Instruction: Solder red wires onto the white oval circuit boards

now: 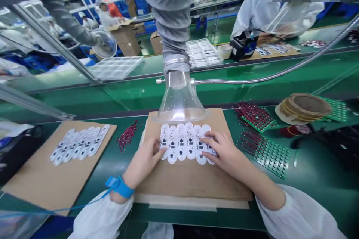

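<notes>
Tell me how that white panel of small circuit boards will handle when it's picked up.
The white circuit board panel is probably light and fairly stiff: it lies flat under the left hand and right hand, with no visible sag. It looks narrow where its lobed boards meet, so it might snap there if flexed. The small black components could catch on fingers.

boards (181,145): white, glossy, coated | sheet (190,183): brown cardboard, matt | funnel (179,97): clear plastic or glass, glossy | hose (252,75): ribbed metal, shiny | bench mat (308,171): green, smooth, glossy | sleeve (297,213): white cloth, matt
</notes>
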Motion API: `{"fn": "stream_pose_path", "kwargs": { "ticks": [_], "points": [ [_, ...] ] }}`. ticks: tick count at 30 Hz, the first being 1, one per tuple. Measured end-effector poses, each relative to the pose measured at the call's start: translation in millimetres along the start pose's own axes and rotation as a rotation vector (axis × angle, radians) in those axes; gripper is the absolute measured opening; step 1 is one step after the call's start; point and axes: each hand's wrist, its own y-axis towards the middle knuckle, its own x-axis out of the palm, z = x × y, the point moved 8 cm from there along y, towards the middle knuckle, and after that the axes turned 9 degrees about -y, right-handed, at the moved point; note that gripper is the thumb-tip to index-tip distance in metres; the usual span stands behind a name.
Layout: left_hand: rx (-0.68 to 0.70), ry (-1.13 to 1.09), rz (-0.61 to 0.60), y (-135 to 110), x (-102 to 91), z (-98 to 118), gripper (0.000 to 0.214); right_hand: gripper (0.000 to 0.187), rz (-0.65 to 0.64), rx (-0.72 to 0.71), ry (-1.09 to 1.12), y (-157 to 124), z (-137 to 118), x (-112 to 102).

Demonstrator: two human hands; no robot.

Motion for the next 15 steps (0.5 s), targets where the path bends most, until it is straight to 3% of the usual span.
{"fn": "stream_pose_path", "kwargs": {
  "ticks": [3,7,10,12,15],
  "points": [
    [0.034,-0.049,-0.012,6,15.4,11,0.032,0.034,0.006,0.027,-0.007,-7,8,-6],
    [0.157,-0.12,-0.013,0,10.8,36,0.028,0.031,0.069,0.059,-0.028,-13,3,-25],
    [0.412,-0.202,-0.197,-13,20.3,76,0.028,0.035,0.129,0.1,0.028,-16,-27,-41],
    [0.596,-0.18,-0.334,-24,35.5,103,0.032,0.046,0.093,0.062,0.089,-14,-58,-44],
    [0.726,-0.066,-0.359,-28,53.2,121,0.038,0.048,0.063,0.032,0.039,-10,-89,-45]
  ]
}}
